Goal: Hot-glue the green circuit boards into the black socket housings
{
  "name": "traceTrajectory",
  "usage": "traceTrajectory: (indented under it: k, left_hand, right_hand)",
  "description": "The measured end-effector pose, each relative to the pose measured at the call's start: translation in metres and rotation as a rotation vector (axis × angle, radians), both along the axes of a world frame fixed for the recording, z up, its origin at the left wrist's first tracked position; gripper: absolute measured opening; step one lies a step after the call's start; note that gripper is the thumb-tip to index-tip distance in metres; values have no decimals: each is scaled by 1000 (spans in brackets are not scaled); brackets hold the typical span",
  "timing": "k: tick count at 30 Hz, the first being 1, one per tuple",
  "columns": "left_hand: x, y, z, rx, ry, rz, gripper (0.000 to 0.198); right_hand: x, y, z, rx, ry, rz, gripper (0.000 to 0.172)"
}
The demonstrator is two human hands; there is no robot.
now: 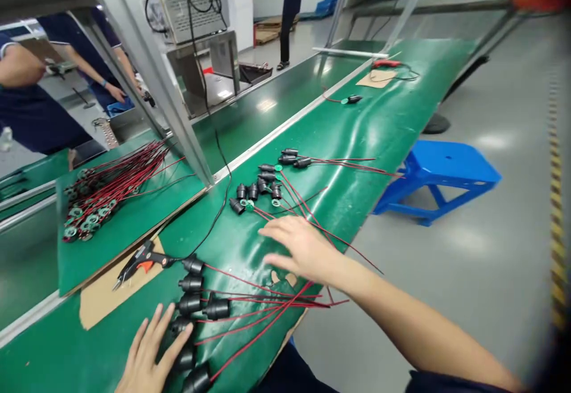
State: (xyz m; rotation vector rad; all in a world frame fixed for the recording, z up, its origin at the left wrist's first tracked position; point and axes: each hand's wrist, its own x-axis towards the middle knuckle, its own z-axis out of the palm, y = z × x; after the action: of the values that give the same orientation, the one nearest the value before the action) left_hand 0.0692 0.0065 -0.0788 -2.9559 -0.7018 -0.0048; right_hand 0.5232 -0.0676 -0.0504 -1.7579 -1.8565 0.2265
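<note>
My left hand [151, 351] lies with fingers spread at the near row of black cylindrical housings [191, 284], its fingertips on or just over one of them. Red and black wires [263, 324] run rightward from these housings. Over the bench, my right hand [301, 247] is open, fingers stretched to the left, with nothing visible in it. It is nearest to the red wires [303, 197] of a second group of black housings [253, 191], some with green-and-white round ends. Whether it touches the wires or the mat, I cannot tell.
A glue gun [145, 260] rests on cardboard [98, 301], its cord crossing the bench. Bundled red-wired parts [111, 197] lie on a green board behind a metal post [156, 78]. A blue stool [450, 164] stands right. People [292, 6] are beyond the bench.
</note>
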Motion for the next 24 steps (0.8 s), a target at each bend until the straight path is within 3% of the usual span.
traceTrajectory:
  k: [2,4,7,11,14,19,21,24]
  left_hand:
    - [-2,-10,-7,-33,-19,27,120]
    - [-1,-17,-14,-47,-54,48,120]
    - [0,-23,-22,-71,-115,54,118]
    - [1,-23,-25,-109,-172,75,111]
    - [5,-21,-22,-121,-193,97,110]
    - [18,-24,0,-184,-162,79,109]
    - [23,-27,10,-217,-145,80,99]
    - [30,-29,22,-280,-121,114,98]
  right_hand:
    - [22,8,-2,-11,-51,-173,52]
    - [52,29,-8,-62,-85,-401,73]
    - [73,66,-20,-140,-66,-495,97]
    - [57,110,-37,-216,-1,-439,92]
    - [47,130,-39,-224,24,-412,89]
    - [18,115,-17,-142,29,-312,91]
    - [-12,96,-5,-89,45,-123,89]
    - [-66,74,6,-86,127,271,80]
